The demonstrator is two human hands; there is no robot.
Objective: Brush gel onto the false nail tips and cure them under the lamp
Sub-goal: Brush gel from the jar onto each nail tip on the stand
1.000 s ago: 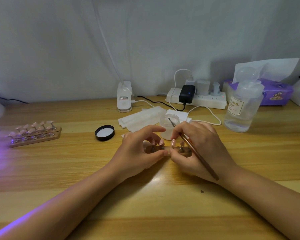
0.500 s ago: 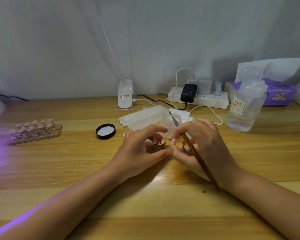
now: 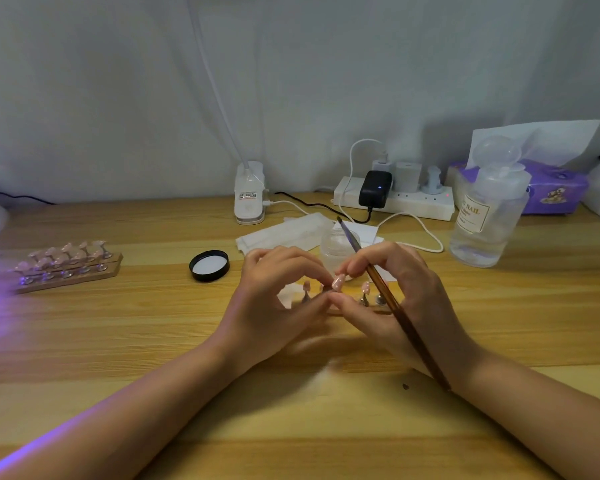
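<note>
Head view | left hand (image 3: 267,299) and right hand (image 3: 392,292) pinch one nail tip (image 3: 338,282) mid-frame; brush (image 3: 388,299) parked in right grip | step: seating tip on stand; next: load brush from gel jar (image 3: 336,249).

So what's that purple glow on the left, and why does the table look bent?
Head view: violet light spills in from the left edge, tinting the left forearm and the rack of nail tips; its source is out of frame. The wide-angle lens bows the table edge. A pale glare patch sits on the wood below the hands. Fingertips look slightly blurred.
</note>
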